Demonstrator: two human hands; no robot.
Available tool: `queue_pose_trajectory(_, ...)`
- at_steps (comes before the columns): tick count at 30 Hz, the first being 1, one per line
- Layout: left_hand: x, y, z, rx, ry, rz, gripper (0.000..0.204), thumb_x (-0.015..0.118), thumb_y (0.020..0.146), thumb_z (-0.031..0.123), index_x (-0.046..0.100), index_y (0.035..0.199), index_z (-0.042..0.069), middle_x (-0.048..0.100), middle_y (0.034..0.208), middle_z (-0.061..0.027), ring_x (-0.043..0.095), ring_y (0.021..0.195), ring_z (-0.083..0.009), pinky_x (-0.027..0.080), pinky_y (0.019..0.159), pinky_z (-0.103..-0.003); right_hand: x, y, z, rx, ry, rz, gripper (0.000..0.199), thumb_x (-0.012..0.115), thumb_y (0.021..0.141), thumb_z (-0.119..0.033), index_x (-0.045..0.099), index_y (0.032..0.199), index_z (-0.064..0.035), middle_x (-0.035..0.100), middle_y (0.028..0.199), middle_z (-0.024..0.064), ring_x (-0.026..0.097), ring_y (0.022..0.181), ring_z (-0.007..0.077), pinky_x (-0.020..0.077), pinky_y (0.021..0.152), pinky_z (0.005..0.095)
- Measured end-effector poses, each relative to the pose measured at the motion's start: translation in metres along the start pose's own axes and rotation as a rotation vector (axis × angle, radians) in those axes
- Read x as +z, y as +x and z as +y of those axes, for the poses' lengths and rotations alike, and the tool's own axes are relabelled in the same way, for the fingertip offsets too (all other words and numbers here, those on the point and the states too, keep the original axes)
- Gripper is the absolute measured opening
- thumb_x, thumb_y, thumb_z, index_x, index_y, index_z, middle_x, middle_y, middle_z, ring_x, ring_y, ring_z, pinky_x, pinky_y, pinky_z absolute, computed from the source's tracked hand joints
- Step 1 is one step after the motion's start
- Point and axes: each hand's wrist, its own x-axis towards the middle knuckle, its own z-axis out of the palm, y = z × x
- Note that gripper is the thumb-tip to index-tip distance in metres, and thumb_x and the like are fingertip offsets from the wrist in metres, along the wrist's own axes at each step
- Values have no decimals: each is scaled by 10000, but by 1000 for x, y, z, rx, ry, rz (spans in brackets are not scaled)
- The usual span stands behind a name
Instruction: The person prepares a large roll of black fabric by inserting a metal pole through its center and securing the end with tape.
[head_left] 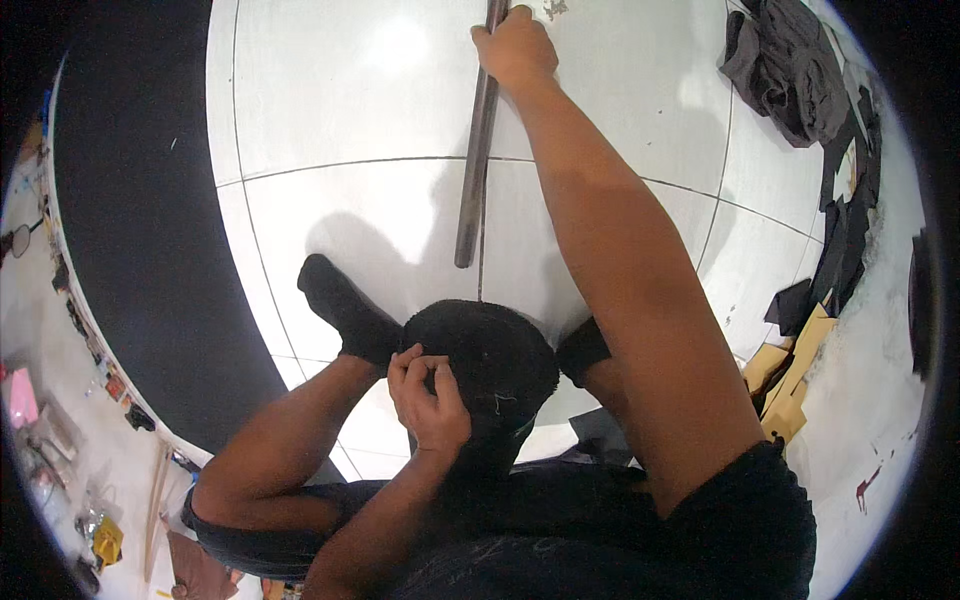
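Head view, looking down on a person seated on a glossy white tiled floor (330, 100), thin dark grout lines, strong glare spot top centre.

Right hand (515, 45) is stretched far forward, fingers wrapped closed around the upper end of a long metal rod (475, 160). Rod is straight, round-section, dull grey-brown; it runs down from the hand with its lower end resting on the tile near a grout line.

Left hand (428, 395) sits close to the body, fingers curled and pinching the edge of a rounded black fabric piece (490, 360). Piece looks dome-shaped, matte, fuzzy like felt or knit, with a few pale thread ends showing. It lies between the knees, just below the rod's lower end, not touching it.

Black sock (340, 305) on the left foot, same matte texture, flat on the tile just left of the fabric piece.

Upper right: crumpled dark grey cloth pile (790, 65), soft folds, with black offcuts trailing down the edge. Lower right: flat tan cardboard pieces (795, 375), angular cuts.

Left: wide black curved band (130, 230) borders the tile; small clutter beyond it is too small to tell.
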Motion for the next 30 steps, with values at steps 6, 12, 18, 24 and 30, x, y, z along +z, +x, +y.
queue_pose_trajectory(6,-5,0,0,16,-18,-27,174,514,889,118,626,897,-15,532,1104,-226,505,1137,-365,344,1043,-479,-1,4,17,14,298,95,473,590,867,-280,525,1127,109,647,1016,270,647,983,385,514,867,445)
queue_pose_trajectory(12,-13,5,-13,-50,-60,-46,202,519,860,158,635,907,0,544,1090,-215,497,1173,-372,277,1106,-540,-12,-68,-11,295,1005,-225,477,593,935,-464,514,1040,-5,471,729,22,522,640,141,475,545,332)
queue_pose_trajectory(18,-14,11,-10,-40,-67,-79,189,517,865,135,633,916,-6,543,1083,-211,497,1180,-374,303,1080,-523,-13,-90,20,329,959,-214,368,553,966,-407,488,971,-45,408,661,-27,439,568,82,399,475,247)
queue_pose_trajectory(24,-10,9,-16,-88,-98,-76,180,524,866,129,632,918,-5,543,1088,-215,496,1186,-377,300,1080,-523,-11,-98,20,325,1091,-306,273,569,969,-338,456,902,-99,409,652,-37,409,534,61,376,458,223)
queue_pose_trajectory(30,-11,12,-2,-79,-69,-66,187,532,872,141,634,924,-6,544,1096,-216,493,1193,-380,304,1080,-513,3,-139,53,368,1477,-648,204,600,950,-238,446,868,-132,441,641,-40,407,504,46,391,437,211)
